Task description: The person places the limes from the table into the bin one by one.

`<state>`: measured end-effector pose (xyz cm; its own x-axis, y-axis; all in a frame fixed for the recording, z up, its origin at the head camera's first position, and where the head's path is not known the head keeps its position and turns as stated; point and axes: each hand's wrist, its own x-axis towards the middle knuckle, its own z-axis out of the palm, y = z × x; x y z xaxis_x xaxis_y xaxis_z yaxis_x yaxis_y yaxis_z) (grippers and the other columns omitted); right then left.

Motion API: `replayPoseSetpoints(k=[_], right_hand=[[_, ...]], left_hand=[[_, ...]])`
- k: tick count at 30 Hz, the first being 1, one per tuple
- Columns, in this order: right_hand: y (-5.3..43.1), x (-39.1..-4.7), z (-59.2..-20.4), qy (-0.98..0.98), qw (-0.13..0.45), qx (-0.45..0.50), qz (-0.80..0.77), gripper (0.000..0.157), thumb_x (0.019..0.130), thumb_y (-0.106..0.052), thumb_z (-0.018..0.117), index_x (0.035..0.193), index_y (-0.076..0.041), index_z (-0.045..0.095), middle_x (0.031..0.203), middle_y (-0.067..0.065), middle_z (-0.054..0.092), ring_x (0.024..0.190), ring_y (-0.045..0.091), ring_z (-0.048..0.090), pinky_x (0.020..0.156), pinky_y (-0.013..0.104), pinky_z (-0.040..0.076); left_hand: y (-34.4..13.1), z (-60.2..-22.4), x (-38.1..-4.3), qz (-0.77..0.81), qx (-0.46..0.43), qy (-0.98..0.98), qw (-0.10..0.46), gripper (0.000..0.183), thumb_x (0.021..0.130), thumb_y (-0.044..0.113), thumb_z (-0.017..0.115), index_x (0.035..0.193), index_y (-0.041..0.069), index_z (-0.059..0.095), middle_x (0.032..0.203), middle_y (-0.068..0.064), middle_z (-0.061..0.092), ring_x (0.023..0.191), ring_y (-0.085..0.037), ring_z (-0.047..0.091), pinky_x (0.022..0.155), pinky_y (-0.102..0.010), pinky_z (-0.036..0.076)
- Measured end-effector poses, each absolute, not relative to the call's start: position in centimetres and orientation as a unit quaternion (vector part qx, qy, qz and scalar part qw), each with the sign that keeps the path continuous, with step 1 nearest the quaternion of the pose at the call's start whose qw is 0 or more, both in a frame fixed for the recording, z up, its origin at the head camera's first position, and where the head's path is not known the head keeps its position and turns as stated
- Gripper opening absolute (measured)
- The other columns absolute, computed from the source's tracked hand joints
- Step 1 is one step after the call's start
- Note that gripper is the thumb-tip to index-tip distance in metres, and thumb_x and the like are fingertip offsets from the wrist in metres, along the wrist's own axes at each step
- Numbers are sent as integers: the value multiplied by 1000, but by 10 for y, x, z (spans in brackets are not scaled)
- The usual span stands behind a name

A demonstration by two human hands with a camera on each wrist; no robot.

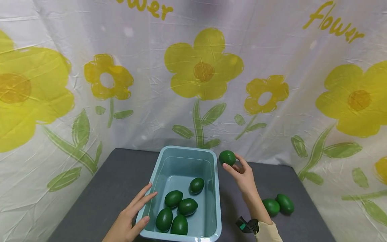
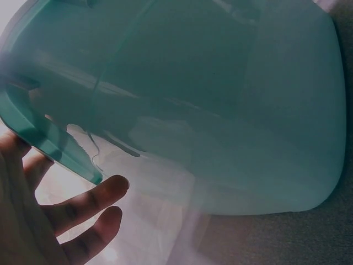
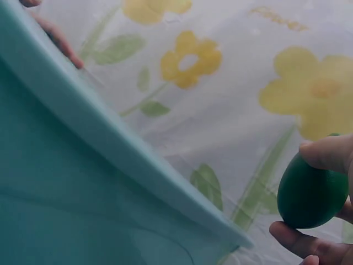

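Note:
In the head view my right hand [image 1: 244,174] holds a green lime [image 1: 227,158] between thumb and fingers, just outside the right rim of a light blue plastic bin [image 1: 218,195]. The right wrist view shows the thumb on top of that lime [image 3: 310,193] and a finger beneath it. My left hand [image 1: 130,213] lies at the bin's left rim, its fingers spread and fairly straight, holding nothing. Several limes lie on the bin floor, one lime [image 1: 196,186] apart from the cluster near the front. Only the bin's outer wall [image 2: 220,121] shows in the left wrist view.
Two more limes, a nearer lime [image 1: 271,207] and a lime beside it [image 1: 285,204], lie on the dark grey table [image 1: 99,195] right of my right forearm. A white curtain [image 1: 145,111] with yellow flowers stands behind and at both sides.

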<state>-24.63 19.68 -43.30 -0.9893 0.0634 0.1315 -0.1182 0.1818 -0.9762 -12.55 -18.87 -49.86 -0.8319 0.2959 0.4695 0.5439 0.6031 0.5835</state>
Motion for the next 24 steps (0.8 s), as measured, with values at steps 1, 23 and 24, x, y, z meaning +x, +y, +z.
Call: replayPoseSetpoints(k=[1,23,24], right_hand=[[194,-247,-433,-764,70,23,641,61,99,-21,78,154,-18,53,116,11,79,107,7,70,108,55,45],[155,-246,-438,-839,111,111,521,65,90,-30,87,150,-25,61,79,0,69,55,6,33,56,26,29],[154,-246,-439,-843,117,112,512,66,89,-31,87,149,-25,61,80,0,70,53,6,31,55,26,28]], left_hand=[[-189,-499,-126,-377,-237,-880,164,66,100,8,65,160,28,49,172,-3,35,149,7,34,93,-46,57],[-188,-500,-126,-390,-232,-874,173,64,100,8,66,158,30,51,171,0,38,146,8,39,89,-42,58],[-188,-500,-126,-391,-232,-874,172,64,100,8,65,158,30,51,171,0,37,146,8,38,89,-42,58]])
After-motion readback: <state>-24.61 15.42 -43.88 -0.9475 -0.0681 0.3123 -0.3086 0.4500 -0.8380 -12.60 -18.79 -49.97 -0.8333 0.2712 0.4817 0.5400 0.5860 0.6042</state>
